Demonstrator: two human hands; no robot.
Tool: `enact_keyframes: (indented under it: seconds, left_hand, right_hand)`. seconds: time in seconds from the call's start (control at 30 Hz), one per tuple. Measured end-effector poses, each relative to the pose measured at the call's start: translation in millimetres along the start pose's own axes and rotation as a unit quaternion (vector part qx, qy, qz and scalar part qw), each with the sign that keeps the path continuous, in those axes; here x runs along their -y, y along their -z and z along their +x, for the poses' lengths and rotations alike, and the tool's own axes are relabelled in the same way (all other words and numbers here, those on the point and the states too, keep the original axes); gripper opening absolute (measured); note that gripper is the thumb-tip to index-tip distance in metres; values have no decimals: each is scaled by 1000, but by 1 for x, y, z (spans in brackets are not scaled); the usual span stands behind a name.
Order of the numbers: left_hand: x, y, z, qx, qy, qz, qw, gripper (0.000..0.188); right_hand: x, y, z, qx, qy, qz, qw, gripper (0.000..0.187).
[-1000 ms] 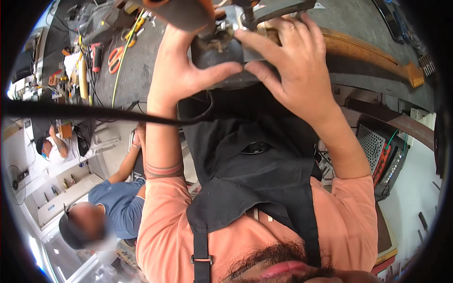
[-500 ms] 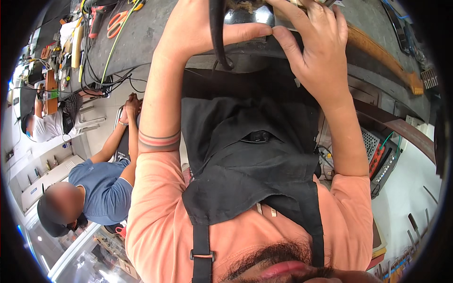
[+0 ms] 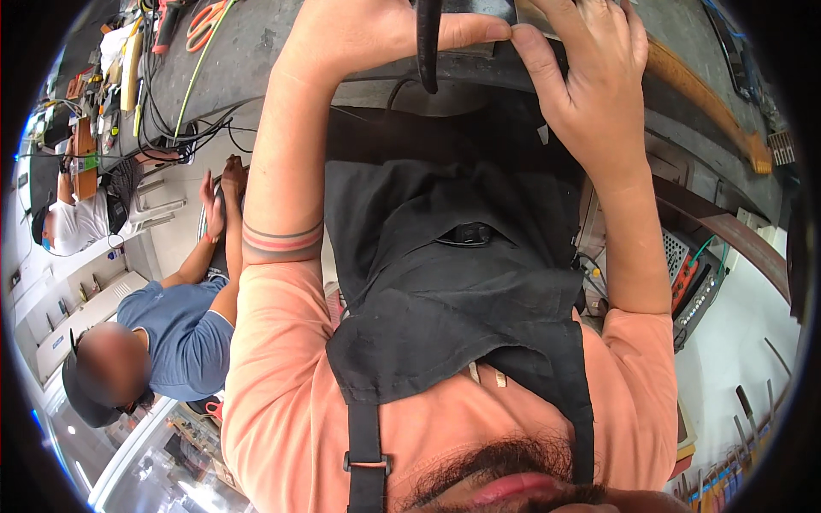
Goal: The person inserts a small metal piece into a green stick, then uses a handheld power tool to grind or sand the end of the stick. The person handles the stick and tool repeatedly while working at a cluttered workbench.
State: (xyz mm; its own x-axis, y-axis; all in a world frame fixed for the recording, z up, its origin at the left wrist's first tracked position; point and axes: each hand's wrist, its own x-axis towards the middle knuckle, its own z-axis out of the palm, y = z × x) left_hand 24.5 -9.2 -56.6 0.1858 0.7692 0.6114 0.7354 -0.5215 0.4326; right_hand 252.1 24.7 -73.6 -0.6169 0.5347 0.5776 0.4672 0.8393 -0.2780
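Note:
At the top of the head view my left hand (image 3: 363,36) has its thumb stretched out to the right, and its other fingers are cut off by the upper edge. My right hand (image 3: 594,73) reaches up with thumb and fingers apart, its fingertips partly out of view. My two thumb tips almost meet. Just beyond them a shiny metal piece (image 3: 493,8) shows in part on the dark workbench (image 3: 274,64); its full shape is hidden. A black curved strip (image 3: 428,47) hangs in front of my left thumb.
A long wooden piece (image 3: 705,94) lies on the bench at the right. Orange-handled scissors (image 3: 203,27), a red-handled tool (image 3: 164,34) and cables (image 3: 152,94) are at the left. A seated co-worker in a blue shirt (image 3: 175,342) sits below them. Black apron cloth (image 3: 453,197) covers my front.
My hands and the bench sit a little higher in view, showing less of the metal piece. The black strip has shifted right. The co-worker's clasped hands have come apart.

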Motion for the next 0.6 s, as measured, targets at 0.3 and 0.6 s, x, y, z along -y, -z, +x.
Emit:
enact_keyframes:
  seconds: [0.3,0.6]
  left_hand:
    - [4,-1,2,-6,-34,10,999,87]
    - [4,-2,4,-9,-45,6,999,86]
  right_hand:
    - [-6,-4,-6,-27,8,-6,1000,40]
    - [0,3,-2,-19,-2,21,1000,38]
